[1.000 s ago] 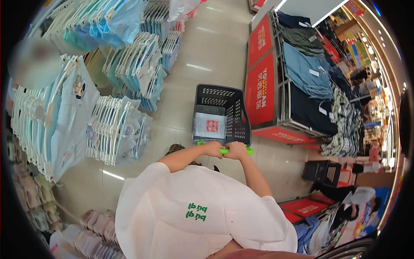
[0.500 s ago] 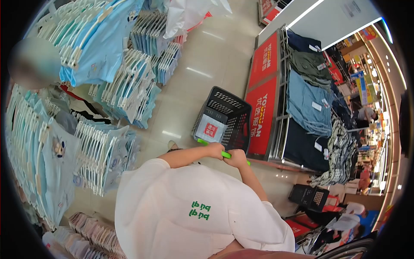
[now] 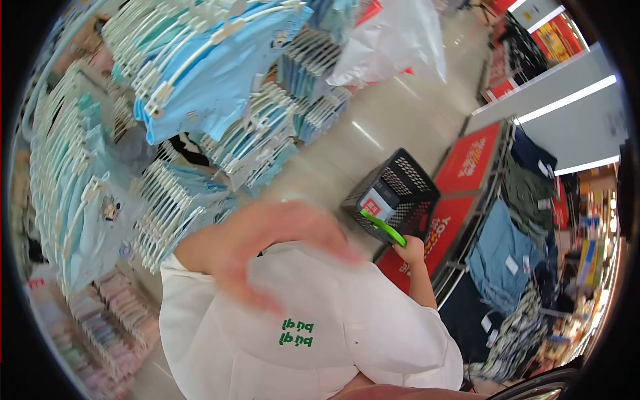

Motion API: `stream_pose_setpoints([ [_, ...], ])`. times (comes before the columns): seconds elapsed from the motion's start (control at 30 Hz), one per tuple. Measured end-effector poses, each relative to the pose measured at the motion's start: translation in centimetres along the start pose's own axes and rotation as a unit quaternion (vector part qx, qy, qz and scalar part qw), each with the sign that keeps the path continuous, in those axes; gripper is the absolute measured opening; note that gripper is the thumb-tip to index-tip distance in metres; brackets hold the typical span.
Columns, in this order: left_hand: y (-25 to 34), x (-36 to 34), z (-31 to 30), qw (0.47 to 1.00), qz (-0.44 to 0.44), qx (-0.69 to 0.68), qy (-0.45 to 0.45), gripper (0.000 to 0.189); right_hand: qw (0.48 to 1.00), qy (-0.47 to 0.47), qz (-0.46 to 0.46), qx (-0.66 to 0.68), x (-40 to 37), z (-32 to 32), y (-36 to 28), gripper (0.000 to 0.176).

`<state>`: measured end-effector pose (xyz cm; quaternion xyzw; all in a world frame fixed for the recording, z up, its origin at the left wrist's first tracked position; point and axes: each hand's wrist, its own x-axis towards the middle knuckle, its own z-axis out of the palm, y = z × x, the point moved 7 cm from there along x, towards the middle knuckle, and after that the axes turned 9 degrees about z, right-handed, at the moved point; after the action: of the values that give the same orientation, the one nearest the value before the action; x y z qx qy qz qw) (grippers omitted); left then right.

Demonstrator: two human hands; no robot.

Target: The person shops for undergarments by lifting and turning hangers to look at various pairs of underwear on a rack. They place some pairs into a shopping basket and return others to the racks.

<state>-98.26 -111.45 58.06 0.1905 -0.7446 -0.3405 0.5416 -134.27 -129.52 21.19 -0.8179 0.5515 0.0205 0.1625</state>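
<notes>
My right hand (image 3: 411,249) is wrapped round the end of the bright green handle (image 3: 383,228) of a black shopping basket (image 3: 408,175). Holes perforate the basket's walls, and a grey item with a red-and-white label (image 3: 371,205) shows inside. Raised in front of my white shirt, my left hand (image 3: 283,230) is blurred by motion. Its thumb and fingers are apart, with nothing visible between them. Beyond that hand hang light blue children's clothes (image 3: 180,193) on white hangers, not touched by it.
More hanging clothes, including a bright blue garment (image 3: 213,73), crowd the left. A white plastic bag (image 3: 393,47) hangs above the aisle floor (image 3: 333,143). To the right, a red-fronted display stand (image 3: 437,230) carries folded denim (image 3: 500,257) and dark trousers.
My left hand has let go of the green handle and moved left and up toward the camera. My right hand stays on the handle. The view has turned left, shifting the basket rightward.
</notes>
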Motion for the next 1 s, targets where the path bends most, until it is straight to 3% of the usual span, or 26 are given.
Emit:
stream_pose_setpoints([
  [0.07,3.2,0.0,0.6,0.97,0.23,-0.056,0.05,0.081,1.0,-0.012,-0.008,-0.006,1.9,-0.5,0.7,0.028],
  [0.17,5.1,1.5,1.1,0.952,0.298,0.068,0.032,0.083,0.997,-0.077,0.008,0.029,4.9,-0.9,2.9,0.029],
  [0.3,4.2,2.8,2.2,0.926,0.346,0.109,0.102,0.066,0.969,-0.22,0.026,0.106,8.7,-0.4,4.9,0.033],
  [0.33,3.6,2.6,2.6,0.922,0.336,0.146,0.124,0.065,0.967,-0.247,-0.012,0.053,8.6,-4.5,-1.3,0.034],
  [0.37,3.1,2.7,2.7,0.917,0.324,0.181,0.147,0.063,0.967,-0.251,-0.027,0.043,11.3,-2.6,2.3,0.034],
  [0.53,1.4,3.7,3.0,0.905,0.305,0.239,0.177,0.065,0.895,-0.398,-0.184,-0.078,18.5,-1.6,0.6,0.034],
  [0.6,1.5,3.7,3.2,0.908,0.286,0.251,0.174,0.069,0.852,-0.45,-0.238,-0.123,20.1,-2.2,-3.0,0.035],
  [0.67,1.6,3.5,2.7,0.907,0.234,0.281,0.209,0.083,0.857,-0.37,-0.275,-0.231,22.9,-4.1,-8.1,0.036],
  [0.77,1.5,0.8,2.0,0.874,0.237,0.325,0.273,0.078,0.885,-0.258,-0.377,-0.088,23.0,-9.1,-19.7,0.034],
  [0.83,0.7,-2.5,0.6,0.774,0.225,0.424,0.412,0.085,0.871,-0.226,-0.434,0.04,22.3,-12.5,-26.9,0.032],
  [0.9,1.4,-5.2,-2.8,0.679,0.07,0.531,0.502,0.074,0.846,-0.156,-0.486,0.153,21.8,-16.0,-33.0,0.034],
  [0.97,1.3,-8.1,-6.0,0.528,-0.068,0.625,0.572,0.065,0.809,-0.062,-0.506,0.292,21.5,-19.9,-37.6,0.04],
  [1.0,1.5,-9.0,-7.1,0.526,-0.066,0.628,0.57,0.065,0.784,-0.021,-0.497,0.372,21.7,-21.6,-39.1,0.043],
])
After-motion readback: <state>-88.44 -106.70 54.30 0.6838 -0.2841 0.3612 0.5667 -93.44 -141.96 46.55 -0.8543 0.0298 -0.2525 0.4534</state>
